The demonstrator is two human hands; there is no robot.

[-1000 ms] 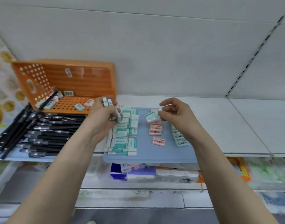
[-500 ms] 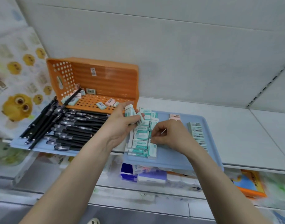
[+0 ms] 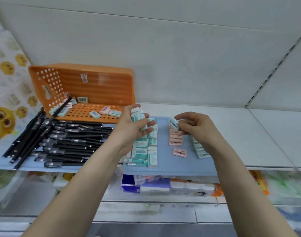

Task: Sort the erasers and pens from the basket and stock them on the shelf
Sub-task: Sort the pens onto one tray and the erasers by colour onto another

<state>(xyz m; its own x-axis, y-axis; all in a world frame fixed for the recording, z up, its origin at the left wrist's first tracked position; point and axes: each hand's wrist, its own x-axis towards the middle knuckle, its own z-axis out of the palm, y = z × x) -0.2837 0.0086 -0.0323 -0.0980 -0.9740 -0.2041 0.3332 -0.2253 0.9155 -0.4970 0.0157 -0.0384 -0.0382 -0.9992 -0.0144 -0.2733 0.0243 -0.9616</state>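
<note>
My left hand (image 3: 135, 124) grips a small bundle of green-and-white erasers (image 3: 137, 115) above the blue tray (image 3: 163, 161). My right hand (image 3: 195, 127) pinches a single green eraser (image 3: 173, 123) over the tray's middle. On the tray lie stacked green erasers (image 3: 142, 153), a column of pink erasers (image 3: 175, 139) and a pale row (image 3: 200, 150) partly hidden by my right wrist. The orange basket (image 3: 95, 82) lies tipped on its side at the back left, with several erasers (image 3: 105, 110) and a black pen (image 3: 61, 106) inside. Black pens (image 3: 67, 144) fill a blue tray on the left.
The white shelf (image 3: 248, 134) stretches to the right of the blue tray. A patterned wall with yellow cartoon figures (image 3: 4, 118) closes the left side. Packaged goods (image 3: 154, 184) sit on the shelf below.
My right hand has lifted from the tray, where it was pressed low beside the green stacks, and now pinches one green eraser. My left hand keeps its bundle.
</note>
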